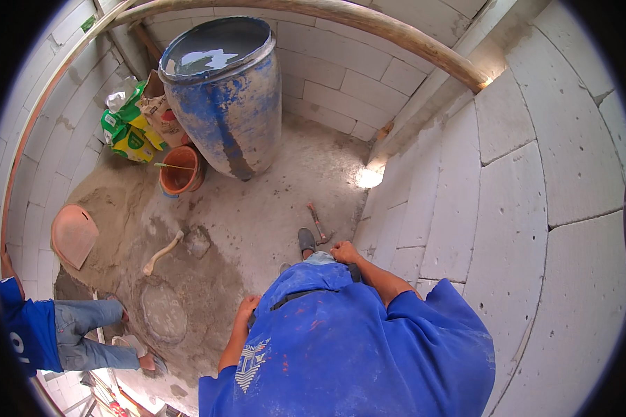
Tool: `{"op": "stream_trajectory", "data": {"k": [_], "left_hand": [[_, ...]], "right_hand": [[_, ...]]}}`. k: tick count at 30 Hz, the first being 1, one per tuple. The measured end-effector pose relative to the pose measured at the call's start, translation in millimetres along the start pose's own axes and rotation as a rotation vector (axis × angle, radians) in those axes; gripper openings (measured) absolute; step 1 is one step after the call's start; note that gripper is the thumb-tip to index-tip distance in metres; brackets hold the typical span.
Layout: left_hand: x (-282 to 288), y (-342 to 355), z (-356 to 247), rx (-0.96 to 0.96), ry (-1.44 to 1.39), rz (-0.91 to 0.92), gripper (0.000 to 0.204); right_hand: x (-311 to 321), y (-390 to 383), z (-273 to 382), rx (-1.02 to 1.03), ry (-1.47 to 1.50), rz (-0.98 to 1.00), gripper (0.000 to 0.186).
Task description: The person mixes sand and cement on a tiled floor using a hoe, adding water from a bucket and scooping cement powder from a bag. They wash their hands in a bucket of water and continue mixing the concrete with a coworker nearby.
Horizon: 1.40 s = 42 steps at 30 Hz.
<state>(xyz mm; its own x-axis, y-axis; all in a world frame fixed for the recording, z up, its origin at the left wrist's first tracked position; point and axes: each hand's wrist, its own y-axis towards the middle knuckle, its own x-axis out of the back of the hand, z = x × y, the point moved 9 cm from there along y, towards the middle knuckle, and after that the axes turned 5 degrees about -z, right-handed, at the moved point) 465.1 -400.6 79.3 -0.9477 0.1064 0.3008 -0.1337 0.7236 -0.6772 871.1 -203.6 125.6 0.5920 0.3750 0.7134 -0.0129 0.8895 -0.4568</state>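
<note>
Right hand (344, 251): at the front of the wearer's body, beside the trousers (320, 258), fingers curled inward; whether anything is pinched inside them cannot be told.
Left hand (249, 306): low at the wearer's left side, partly covered by the blue shirt (368, 347); whether its fingers are spread or pressed together cannot be told.
Hammer (317, 221): on the floor (306, 156) just ahead of the right hand, its reddish handle directed away from the wearer, its head close to a grey shoe (307, 240).
Barrel (222, 104): large, blue, crusted with grey, upright, with liquid reflecting light within its rim.
Bucket (181, 174): orange-brown, near the barrel's base, a thin stick lying across its mouth.
Bags (129, 135): green and yellow, between the barrel and the left-hand wall (83, 104).
Sand heap (111, 198): along the left side, with a pink, shield-shaped board (74, 235) resting on it.
Wooden handle (163, 253): pale, slightly curved, beside the sand heap, above a round patch (164, 311) on the damp ground.
Co-worker (31, 326): at the left edge, in a blue shirt, jeans and sandals.
Block wall (508, 201): pale, jointed, rising at the wearer's right.
Pole (368, 21): wooden, spanning the upper view.
</note>
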Motion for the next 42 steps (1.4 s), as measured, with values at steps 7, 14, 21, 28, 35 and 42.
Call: {"op": "stream_trajectory", "data": {"k": [7,14,21,28,35,42], "left_hand": [[-1.2,6.9,30.6,0.071,-0.038,-0.001,0.046],[9.1,16.7,59.0,0.215,-0.135,-0.239,0.055],[36.1,-16.1,33.1,0.223,-0.015,-0.339,0.038],[26.8,-50.1,76.1,0.42,0.012,-0.444,0.041],[31.7,-56.1,42.1,0.533,-0.313,-0.588,0.048],[27.5,-58.2,19.4,0.593,-0.519,-0.804,0.049]], "right_hand": [[1.5,-5.6,5.0,-0.046,0.021,0.036,0.036],[2.7,10.4,15.4,0.011,-0.013,-0.035,0.034],[-10.6,33.7,30.8,-0.086,0.215,0.112,0.035],[-35.5,74.6,118.8,0.081,-0.067,0.329,0.038],[-62.4,154.6,186.9,0.058,0.019,0.56,0.028],[-96.9,191.7,287.4,0.003,-0.009,0.678,0.025]]}}
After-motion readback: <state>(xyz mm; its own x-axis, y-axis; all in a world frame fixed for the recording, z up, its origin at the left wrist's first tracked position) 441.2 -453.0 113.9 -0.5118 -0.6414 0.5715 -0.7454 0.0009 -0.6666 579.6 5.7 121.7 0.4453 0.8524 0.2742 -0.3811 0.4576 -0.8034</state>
